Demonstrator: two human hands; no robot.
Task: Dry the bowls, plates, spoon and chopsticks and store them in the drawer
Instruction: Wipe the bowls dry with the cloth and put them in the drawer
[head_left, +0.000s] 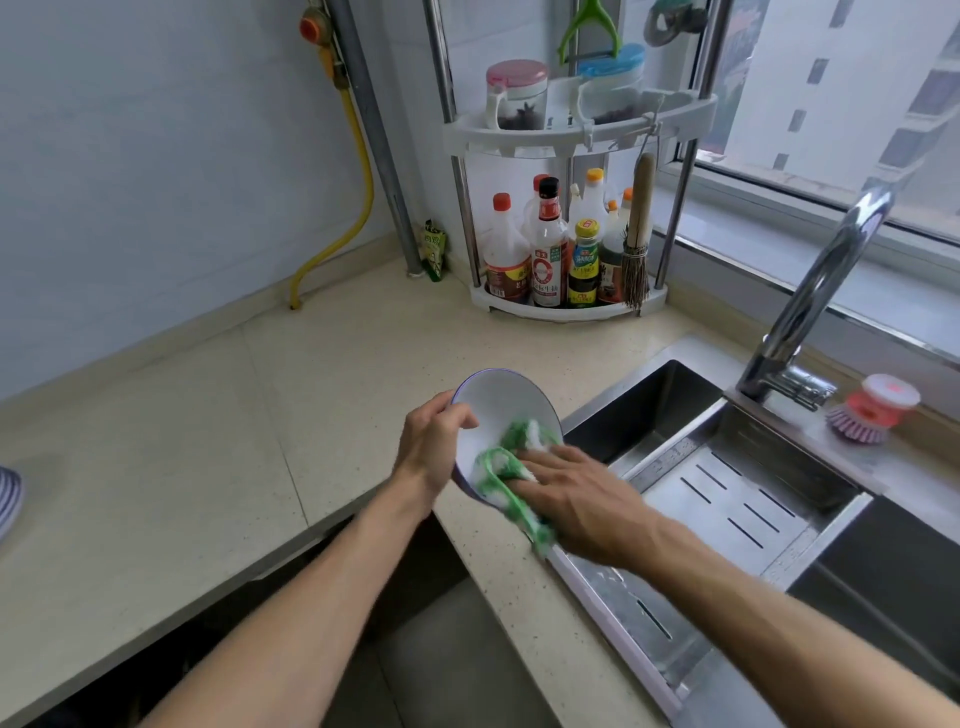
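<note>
My left hand (434, 441) grips the left rim of a white bowl with a dark blue edge (493, 405), held tilted above the counter corner beside the sink. My right hand (576, 499) presses a green and white cloth (506, 467) into the bowl's inside, fingers laid over the cloth. Part of the cloth hangs below the bowl. No plates, spoon or chopsticks show, and the drawer cannot be made out below the counter.
A steel sink (670, 400) with a slotted drain tray (737, 509) lies to the right, under a tap (810, 296). A corner rack of sauce bottles (561, 249) stands behind. A pink dish brush (867, 410) sits by the tap. A striped object (8, 499) is at the far left.
</note>
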